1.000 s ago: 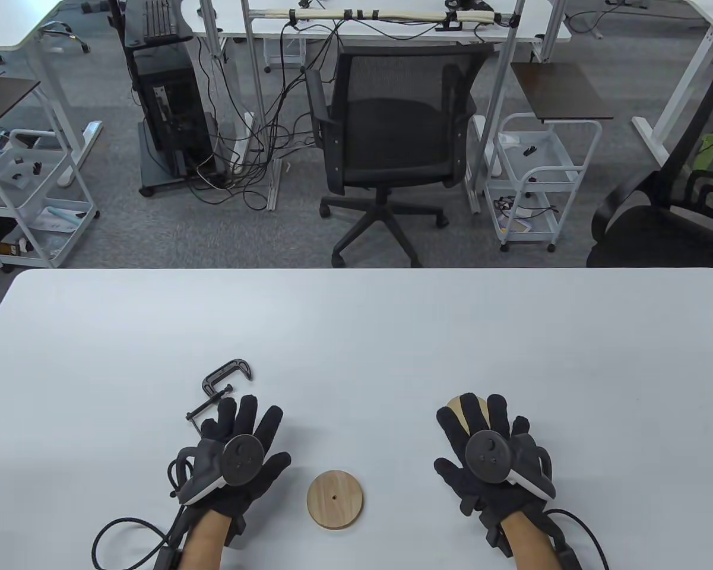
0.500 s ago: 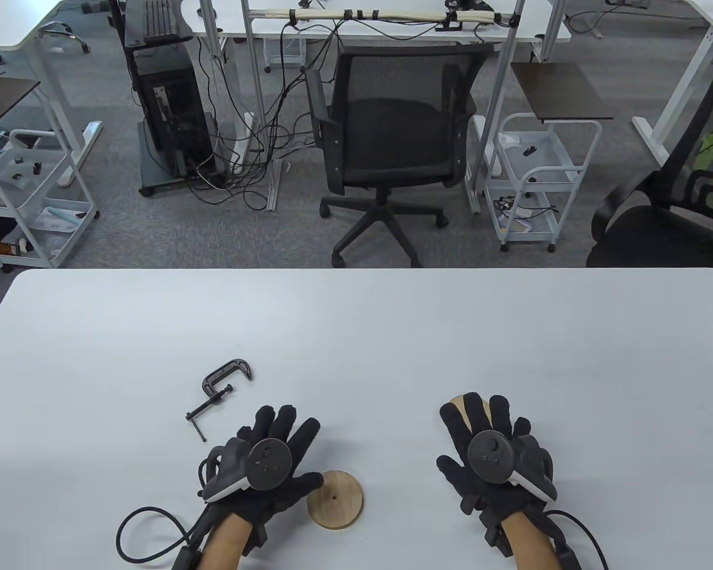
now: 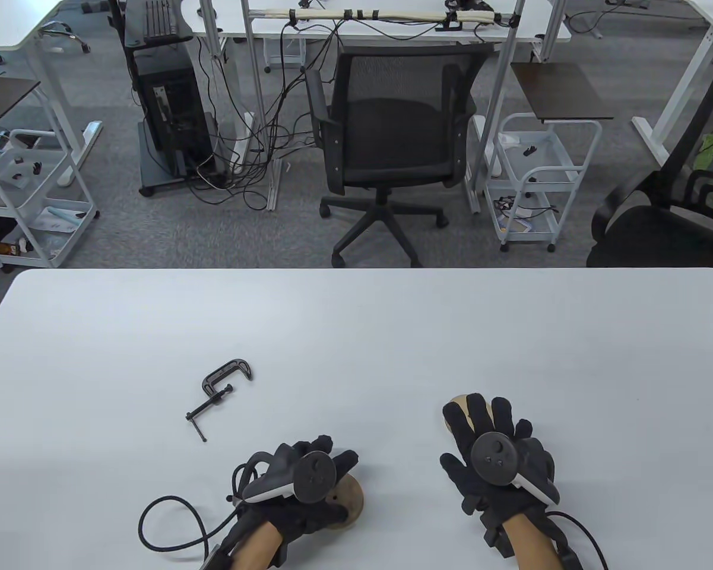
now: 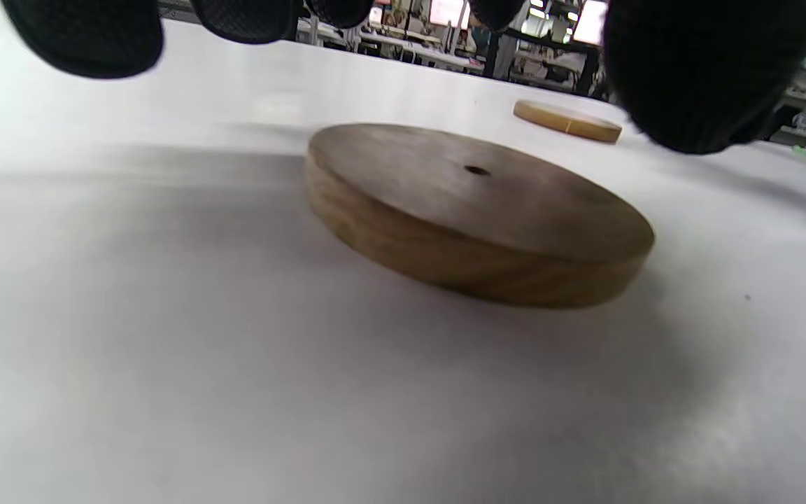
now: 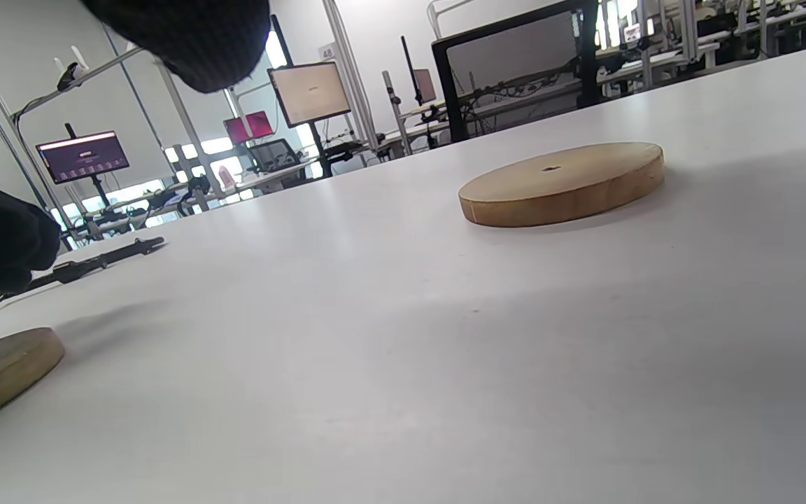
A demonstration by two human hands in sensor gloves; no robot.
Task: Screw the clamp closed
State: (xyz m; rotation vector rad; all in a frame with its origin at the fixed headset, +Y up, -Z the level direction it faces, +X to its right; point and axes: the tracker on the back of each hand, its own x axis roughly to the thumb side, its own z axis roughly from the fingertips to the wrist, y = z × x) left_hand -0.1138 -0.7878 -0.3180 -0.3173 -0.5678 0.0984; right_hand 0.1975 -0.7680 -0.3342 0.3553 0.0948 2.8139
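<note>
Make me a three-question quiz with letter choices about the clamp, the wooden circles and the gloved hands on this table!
1. Where is the C-clamp?
A) on the table, left of both hands
B) in the right hand
C) on the chair

2. How many wooden discs are on the table?
A) one
B) two
C) four

3. Is anyone touching the clamp?
A) yes, the left hand
B) yes, the right hand
C) no, it lies alone

Answers:
1 A: it lies apart from the left hand.
2 B: one disc is under the left hand, another disc under the right hand.
3 C: both hands are away from it.
</note>
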